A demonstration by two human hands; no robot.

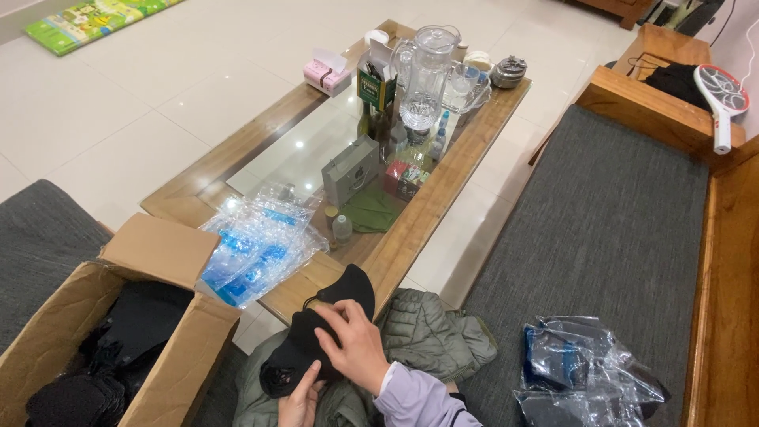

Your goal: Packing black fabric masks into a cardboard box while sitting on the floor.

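Fingers (341,318) of the right hand (360,348) lie curled over a black face mask (316,336) at the lower middle of the frame, pinching its fabric, while the left hand (300,405) grips the mask's lower edge from beneath with its thumb up against the cloth. The mask is held over the person's lap, just in front of the near corner of the table.

Going from largest to smallest: a grey cushioned bench (601,229) with a wooden frame fills the right side of the frame. The long wooden table (443,178) with a glass top runs from the lower middle up to the top centre. A cardboard box (158,253), flaps open, sits at the lower left and holds more black cloth pieces. An olive quilted jacket (427,332) covers the lap under the hands. A heap of clear plastic bags (261,237) with blue print lies on the near end of the table, and another pile of plastic bags (585,372) rests on the bench at the lower right. Farther up the table stand a clear glass jug (427,71), a small grey case (349,170) and a pink tissue box (326,75). A red and white racket-shaped swatter (721,99) lies at the upper right.
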